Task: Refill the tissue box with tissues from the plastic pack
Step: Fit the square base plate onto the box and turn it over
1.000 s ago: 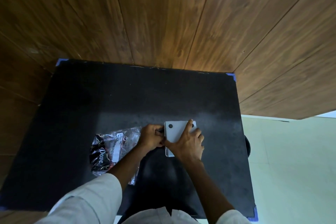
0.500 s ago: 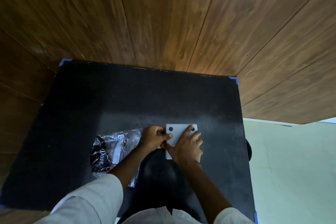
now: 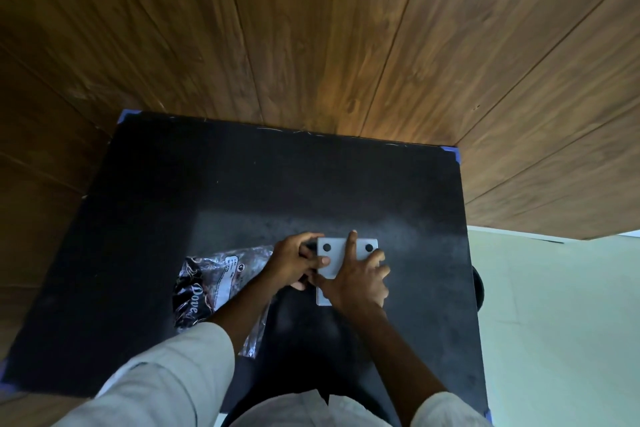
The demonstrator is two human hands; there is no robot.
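Right hand (image 3: pixel 358 282) has spread flatter over the tissue box (image 3: pixel 334 258).

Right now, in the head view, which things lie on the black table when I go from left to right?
Plastic pack → left hand → white tissue box, with the right hand pressing flat on its top. All rest on the black table.

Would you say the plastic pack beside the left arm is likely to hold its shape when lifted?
Probably not: the plastic pack is crinkled, thin clear film lying flat on the table, so it should flop. Its glossy surface may be slippery.
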